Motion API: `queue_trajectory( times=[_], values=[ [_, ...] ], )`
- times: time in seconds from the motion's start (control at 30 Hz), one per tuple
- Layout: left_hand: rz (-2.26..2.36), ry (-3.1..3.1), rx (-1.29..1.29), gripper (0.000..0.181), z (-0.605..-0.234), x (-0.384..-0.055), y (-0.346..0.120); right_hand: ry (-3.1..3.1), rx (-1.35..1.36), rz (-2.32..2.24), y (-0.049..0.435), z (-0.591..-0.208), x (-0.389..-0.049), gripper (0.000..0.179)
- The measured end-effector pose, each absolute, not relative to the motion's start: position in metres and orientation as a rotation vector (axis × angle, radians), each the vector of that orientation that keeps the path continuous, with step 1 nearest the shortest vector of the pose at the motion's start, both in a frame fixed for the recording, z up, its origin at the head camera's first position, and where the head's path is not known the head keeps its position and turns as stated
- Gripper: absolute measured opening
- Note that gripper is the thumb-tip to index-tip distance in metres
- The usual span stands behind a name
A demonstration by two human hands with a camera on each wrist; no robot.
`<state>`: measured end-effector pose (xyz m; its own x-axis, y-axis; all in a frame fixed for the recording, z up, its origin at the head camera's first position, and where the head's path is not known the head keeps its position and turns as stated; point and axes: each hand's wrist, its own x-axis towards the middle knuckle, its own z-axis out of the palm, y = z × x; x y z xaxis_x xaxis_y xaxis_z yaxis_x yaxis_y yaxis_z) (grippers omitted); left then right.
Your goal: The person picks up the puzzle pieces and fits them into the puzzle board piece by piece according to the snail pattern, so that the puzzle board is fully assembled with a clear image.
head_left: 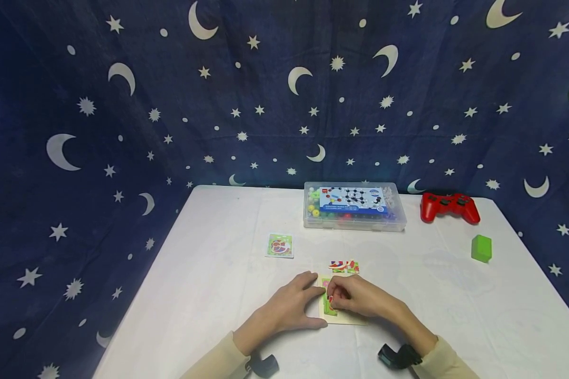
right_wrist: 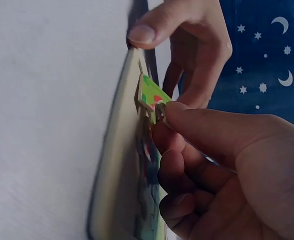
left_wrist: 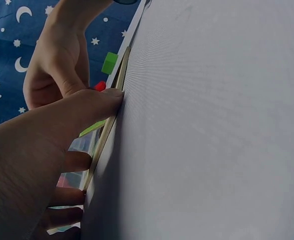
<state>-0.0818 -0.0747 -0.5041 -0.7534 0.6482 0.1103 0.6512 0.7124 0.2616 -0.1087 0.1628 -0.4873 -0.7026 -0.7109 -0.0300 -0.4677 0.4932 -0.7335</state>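
Note:
A pale wooden puzzle board lies on the white table, with green printed puzzle pieces along its left side. My left hand rests at the board's left edge, fingers extended and thumb touching the near corner. Over the board, my right hand pinches a small green and red puzzle piece between thumb and index finger. That piece sits tilted at the board's surface, its lower part hidden by the fingertips. Several loose puzzle pieces lie just beyond the far edge.
A square picture card with a round design lies to the left, past my left hand. Farther back are a clear plastic case of coloured beads and a red game controller. A green block stands at the right.

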Motion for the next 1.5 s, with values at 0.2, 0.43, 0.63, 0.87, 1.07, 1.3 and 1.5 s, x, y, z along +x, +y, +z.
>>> queue_trajectory(
  times=[0.2, 0.43, 0.63, 0.87, 1.07, 1.3, 1.5],
  values=[
    [-0.458, -2.911, -1.1, 0.07, -0.504, -0.082, -0.075, 2.438, -0.965, -0.991, 0.161, -0.491, -0.105, 0.011],
    [-0.465, -2.917, -1.104, 0.071, -0.504, -0.082, -0.075, 2.498, -1.008, -0.982, 0.161, -0.496, -0.103, 0.011],
    [-0.45, -2.889, -1.109, 0.069, -0.504, -0.082, -0.075, 2.539, -1.041, -0.995, 0.159, -0.499, -0.103, 0.011],
    [-0.449, -2.886, -1.12, 0.07, -0.504, -0.082, -0.075, 2.541, -1.041, -1.028, 0.159, -0.498, -0.103, 0.007],
    [-0.45, -2.892, -1.118, 0.071, -0.504, -0.082, -0.076, 2.543, -1.0, -1.007, 0.159, -0.497, -0.103, 0.005],
    [-0.445, -2.879, -1.124, 0.07, -0.506, -0.082, -0.076, 2.56, -0.962, -0.976, 0.158, -0.496, -0.103, 0.009],
    [-0.449, -2.886, -1.125, 0.07, -0.506, -0.083, -0.076, 2.568, -0.995, -0.984, 0.161, -0.496, -0.105, 0.008]
  ],
)
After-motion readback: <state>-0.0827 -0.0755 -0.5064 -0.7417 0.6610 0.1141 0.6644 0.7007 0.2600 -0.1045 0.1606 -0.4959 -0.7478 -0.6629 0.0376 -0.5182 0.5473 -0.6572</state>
